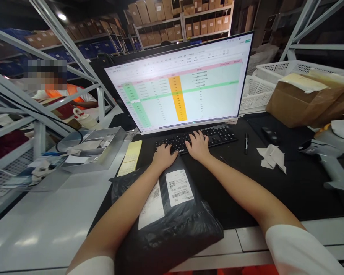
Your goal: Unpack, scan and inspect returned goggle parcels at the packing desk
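Observation:
Both of my hands rest on a black keyboard (220, 133) below a monitor (160, 95) that displays a coloured spreadsheet. Over the keyboard's left end lies my left hand (163, 156), its fingers spread on the keys. My right hand (198, 145) has its fingers apart over the middle keys. Neither hand holds anything. Under my left forearm sits a black plastic mailing bag (183, 225), bulky and creased. It carries a white shipping label (179, 187) with a barcode and a second label (151, 210), partly covered by my arm.
On the right are a marker (246, 143), crumpled paper (272, 157), a mouse (270, 134), a barcode scanner (323, 156) and a cardboard box (295, 99). A yellow pad (131, 156) and a grey tray (103, 152) lie left. A person in an orange vest (65, 91) is beyond the frame.

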`<act>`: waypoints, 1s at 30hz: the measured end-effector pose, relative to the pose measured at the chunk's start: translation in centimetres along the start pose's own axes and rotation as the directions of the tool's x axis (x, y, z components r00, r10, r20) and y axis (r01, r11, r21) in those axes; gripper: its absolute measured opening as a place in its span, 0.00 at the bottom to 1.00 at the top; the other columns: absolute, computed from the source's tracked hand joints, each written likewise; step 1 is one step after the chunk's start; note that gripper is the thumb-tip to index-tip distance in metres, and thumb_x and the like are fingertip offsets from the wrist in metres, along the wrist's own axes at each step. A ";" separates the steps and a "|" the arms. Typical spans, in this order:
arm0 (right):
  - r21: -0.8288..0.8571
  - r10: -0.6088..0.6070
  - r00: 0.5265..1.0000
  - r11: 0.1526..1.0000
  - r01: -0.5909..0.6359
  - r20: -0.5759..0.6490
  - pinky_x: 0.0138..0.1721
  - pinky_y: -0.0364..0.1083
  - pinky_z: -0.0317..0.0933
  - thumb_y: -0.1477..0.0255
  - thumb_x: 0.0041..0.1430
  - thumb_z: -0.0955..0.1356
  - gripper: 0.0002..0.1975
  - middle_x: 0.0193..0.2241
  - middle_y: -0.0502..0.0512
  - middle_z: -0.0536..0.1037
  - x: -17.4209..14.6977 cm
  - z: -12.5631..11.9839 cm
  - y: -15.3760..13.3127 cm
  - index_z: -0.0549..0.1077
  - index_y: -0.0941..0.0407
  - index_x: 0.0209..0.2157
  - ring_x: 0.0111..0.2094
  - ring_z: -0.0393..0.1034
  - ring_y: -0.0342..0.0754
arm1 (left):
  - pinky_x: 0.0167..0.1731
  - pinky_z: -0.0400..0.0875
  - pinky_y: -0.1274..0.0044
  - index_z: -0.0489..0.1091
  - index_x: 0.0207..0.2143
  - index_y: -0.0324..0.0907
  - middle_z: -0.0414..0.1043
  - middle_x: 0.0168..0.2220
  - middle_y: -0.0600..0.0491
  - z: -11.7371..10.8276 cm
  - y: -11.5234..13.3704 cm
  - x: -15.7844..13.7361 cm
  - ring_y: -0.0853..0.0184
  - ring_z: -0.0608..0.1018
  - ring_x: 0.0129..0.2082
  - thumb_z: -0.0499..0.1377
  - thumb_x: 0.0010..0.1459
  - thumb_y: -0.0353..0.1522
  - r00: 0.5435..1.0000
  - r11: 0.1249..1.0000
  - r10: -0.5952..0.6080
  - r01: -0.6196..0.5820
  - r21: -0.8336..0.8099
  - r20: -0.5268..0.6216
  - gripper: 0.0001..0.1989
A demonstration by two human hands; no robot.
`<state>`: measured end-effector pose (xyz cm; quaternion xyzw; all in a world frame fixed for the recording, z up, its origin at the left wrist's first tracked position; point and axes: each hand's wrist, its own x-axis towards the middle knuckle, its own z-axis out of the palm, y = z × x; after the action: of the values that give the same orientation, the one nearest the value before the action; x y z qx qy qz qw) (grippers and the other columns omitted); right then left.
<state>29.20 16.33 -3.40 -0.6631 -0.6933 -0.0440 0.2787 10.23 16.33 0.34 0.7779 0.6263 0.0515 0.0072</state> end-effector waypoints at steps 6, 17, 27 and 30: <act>0.022 -0.067 0.996 0.998 0.066 0.056 0.63 0.64 0.44 0.64 0.69 0.59 0.24 0.63 0.67 0.64 -0.1 0.5 0.1 0.73 0.61 0.57 0.66 0.49 0.62 | 0.61 0.64 0.63 0.69 0.62 0.40 0.64 0.63 0.40 -0.2 0.5 -0.6 0.49 0.66 0.62 0.54 0.64 0.48 1.000 1.000 -0.024 0.024 -0.016 -0.002 0.30; 0.010 -0.119 0.989 0.993 0.119 0.087 0.62 0.62 0.45 0.69 0.66 0.59 0.22 0.62 0.64 0.66 -0.3 1.1 -1.0 0.75 0.58 0.56 0.64 0.53 0.60 | 0.58 0.62 0.53 0.64 0.66 0.48 0.61 0.63 0.40 -0.4 2.3 -0.2 0.45 0.62 0.61 0.43 0.67 0.54 1.000 0.997 -0.021 0.022 0.079 -0.005 0.33; 0.012 -0.263 0.954 0.964 0.264 0.142 0.63 0.63 0.42 0.65 0.69 0.59 0.22 0.66 0.60 0.60 -0.7 0.8 -1.4 0.74 0.51 0.59 0.68 0.46 0.59 | 0.55 0.64 0.57 0.69 0.60 0.44 0.65 0.59 0.39 -0.9 2.1 -0.7 0.46 0.67 0.58 0.46 0.67 0.51 0.997 0.997 -0.053 0.056 0.061 -0.047 0.30; 0.012 -0.255 0.958 0.967 0.256 0.131 0.64 0.63 0.41 0.66 0.68 0.59 0.22 0.64 0.61 0.63 -0.8 0.7 -1.6 0.74 0.53 0.57 0.68 0.45 0.59 | 0.55 0.66 0.61 0.68 0.60 0.45 0.65 0.59 0.41 -1.1 2.0 -0.8 0.48 0.69 0.57 0.50 0.66 0.49 0.998 0.997 -0.064 0.064 0.032 -0.022 0.27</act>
<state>27.40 15.71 -3.85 -0.5701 -0.7899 -0.0375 0.2227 11.87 15.09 1.48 0.7569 0.6517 0.0490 -0.0104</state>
